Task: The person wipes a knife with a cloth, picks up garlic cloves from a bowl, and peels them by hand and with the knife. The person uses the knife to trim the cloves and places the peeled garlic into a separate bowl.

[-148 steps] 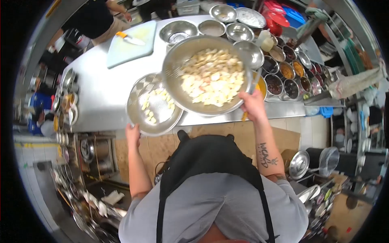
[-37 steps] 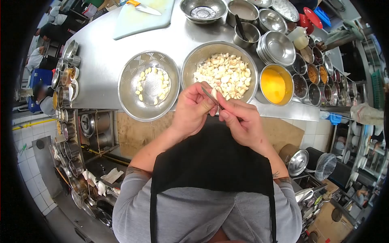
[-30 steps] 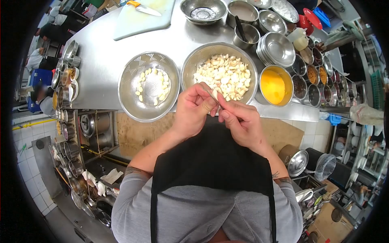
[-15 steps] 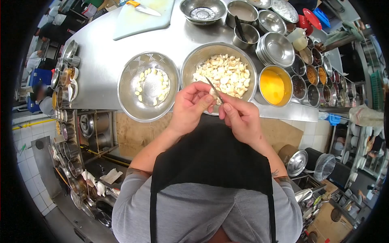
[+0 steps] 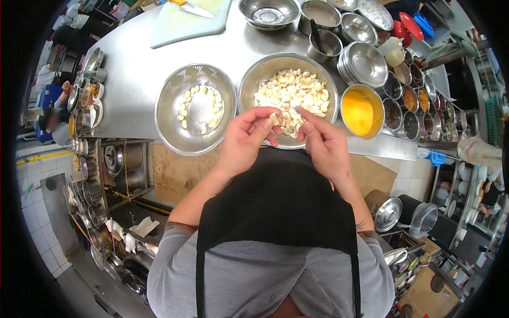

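Note:
My left hand pinches a garlic clove between thumb and fingers, over the near rim of a steel colander. Heaped in that colander are many garlic cloves, with pale skins. Just to the right, my right hand is closed around a small knife; only a bit of its grey blade shows, and the rest is hidden by the fingers. The two hands are a little apart. On the left stands a second perforated steel bowl, with peeled cloves scattered in a ring on its bottom.
A steel pot of yellow liquid stands right of the colander. Behind it are stacked steel bowls and a small pot with a black handle. A cutting board bearing an orange-handled knife lies at the back left.
My right hand has drawn away to the right from the left hand, and the knife's blade has left the clove. The left hand still holds the clove, now more exposed.

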`<act>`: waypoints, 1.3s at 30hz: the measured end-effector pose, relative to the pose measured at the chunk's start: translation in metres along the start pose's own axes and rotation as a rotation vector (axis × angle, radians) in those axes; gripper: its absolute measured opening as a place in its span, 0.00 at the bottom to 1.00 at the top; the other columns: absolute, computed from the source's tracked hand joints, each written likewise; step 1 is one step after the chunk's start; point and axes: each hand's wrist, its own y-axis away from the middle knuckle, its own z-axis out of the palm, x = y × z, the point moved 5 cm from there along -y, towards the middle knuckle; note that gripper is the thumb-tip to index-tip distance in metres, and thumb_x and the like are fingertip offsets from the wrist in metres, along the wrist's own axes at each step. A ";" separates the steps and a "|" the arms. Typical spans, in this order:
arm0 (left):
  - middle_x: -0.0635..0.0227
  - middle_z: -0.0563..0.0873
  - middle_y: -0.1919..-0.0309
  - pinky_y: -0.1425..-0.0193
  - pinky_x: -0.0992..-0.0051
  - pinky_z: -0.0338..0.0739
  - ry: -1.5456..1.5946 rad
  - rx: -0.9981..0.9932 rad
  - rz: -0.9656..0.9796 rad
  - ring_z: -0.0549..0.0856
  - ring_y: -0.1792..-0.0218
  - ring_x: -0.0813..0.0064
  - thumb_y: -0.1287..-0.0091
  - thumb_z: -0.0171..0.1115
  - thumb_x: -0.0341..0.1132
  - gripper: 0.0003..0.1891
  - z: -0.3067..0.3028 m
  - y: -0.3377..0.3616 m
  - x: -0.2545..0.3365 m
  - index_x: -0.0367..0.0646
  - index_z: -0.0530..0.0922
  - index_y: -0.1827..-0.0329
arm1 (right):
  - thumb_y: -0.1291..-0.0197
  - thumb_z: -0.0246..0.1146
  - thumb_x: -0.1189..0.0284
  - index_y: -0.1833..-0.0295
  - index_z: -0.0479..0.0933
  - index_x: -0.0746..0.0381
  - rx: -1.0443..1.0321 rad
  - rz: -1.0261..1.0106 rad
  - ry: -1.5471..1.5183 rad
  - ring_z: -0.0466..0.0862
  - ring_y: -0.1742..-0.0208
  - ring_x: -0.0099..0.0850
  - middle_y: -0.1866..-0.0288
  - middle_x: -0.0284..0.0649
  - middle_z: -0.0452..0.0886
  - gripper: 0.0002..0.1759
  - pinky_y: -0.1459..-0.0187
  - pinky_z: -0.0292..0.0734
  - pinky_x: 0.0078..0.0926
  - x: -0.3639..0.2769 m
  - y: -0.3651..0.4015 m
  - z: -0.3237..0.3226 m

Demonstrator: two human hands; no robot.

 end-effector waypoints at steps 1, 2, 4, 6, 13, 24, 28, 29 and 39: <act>0.64 0.84 0.56 0.59 0.77 0.79 0.037 0.011 -0.012 0.82 0.60 0.77 0.26 0.55 0.29 0.13 -0.002 -0.001 -0.002 0.34 0.76 0.43 | 0.29 0.56 0.73 0.38 0.77 0.65 -0.025 0.008 0.068 0.77 0.71 0.22 0.72 0.36 0.80 0.17 0.67 0.73 0.20 0.001 -0.001 0.002; 0.63 0.84 0.55 0.59 0.77 0.79 0.075 0.021 -0.024 0.82 0.60 0.76 0.27 0.55 0.29 0.13 -0.004 -0.003 -0.005 0.34 0.76 0.43 | 0.30 0.56 0.73 0.38 0.76 0.65 -0.036 0.022 0.131 0.78 0.71 0.23 0.72 0.38 0.80 0.17 0.66 0.73 0.21 0.005 -0.002 0.004; 0.63 0.84 0.54 0.59 0.77 0.79 0.147 0.035 -0.052 0.83 0.59 0.76 0.27 0.56 0.29 0.13 -0.005 -0.003 -0.008 0.35 0.76 0.42 | 0.30 0.57 0.73 0.38 0.76 0.66 -0.059 0.049 0.260 0.80 0.71 0.26 0.72 0.42 0.81 0.17 0.66 0.75 0.24 0.020 -0.004 0.007; 0.62 0.85 0.53 0.58 0.78 0.78 0.216 0.045 -0.084 0.83 0.58 0.75 0.27 0.56 0.29 0.13 -0.006 -0.003 -0.010 0.36 0.76 0.42 | 0.30 0.57 0.72 0.38 0.75 0.66 -0.057 0.018 0.311 0.81 0.70 0.29 0.72 0.45 0.82 0.18 0.65 0.75 0.26 0.028 -0.006 0.006; 0.64 0.84 0.53 0.57 0.78 0.79 0.246 0.085 -0.102 0.84 0.55 0.75 0.27 0.57 0.30 0.13 -0.007 -0.003 -0.016 0.37 0.76 0.42 | 0.31 0.58 0.72 0.38 0.75 0.66 0.028 0.005 0.163 0.82 0.72 0.29 0.72 0.47 0.83 0.19 0.65 0.77 0.26 0.019 -0.003 0.003; 0.67 0.84 0.57 0.57 0.78 0.79 0.211 0.079 -0.164 0.83 0.58 0.78 0.30 0.60 0.27 0.12 -0.002 0.002 -0.028 0.37 0.77 0.45 | 0.32 0.59 0.76 0.29 0.66 0.63 -0.025 -0.018 0.038 0.79 0.69 0.19 0.70 0.37 0.82 0.26 0.64 0.77 0.20 0.002 0.007 0.012; 0.65 0.84 0.58 0.56 0.78 0.80 0.292 0.059 -0.143 0.83 0.59 0.78 0.33 0.62 0.25 0.09 -0.001 0.002 -0.030 0.37 0.77 0.50 | 0.31 0.58 0.76 0.27 0.63 0.61 -0.153 0.030 -0.064 0.79 0.67 0.17 0.65 0.34 0.83 0.28 0.63 0.77 0.18 0.001 0.008 0.023; 0.66 0.84 0.58 0.56 0.78 0.80 0.295 0.054 -0.143 0.83 0.59 0.78 0.33 0.63 0.25 0.09 -0.001 0.003 -0.030 0.37 0.77 0.51 | 0.31 0.58 0.77 0.27 0.64 0.62 -0.154 0.035 -0.079 0.79 0.67 0.17 0.65 0.34 0.83 0.28 0.62 0.77 0.18 0.002 0.008 0.023; 0.66 0.84 0.60 0.57 0.77 0.79 0.249 0.024 -0.142 0.83 0.62 0.78 0.31 0.60 0.26 0.09 -0.001 0.002 -0.030 0.37 0.76 0.50 | 0.32 0.59 0.79 0.36 0.75 0.64 -0.052 -0.161 0.015 0.80 0.63 0.19 0.59 0.39 0.84 0.19 0.60 0.78 0.18 0.006 0.005 0.024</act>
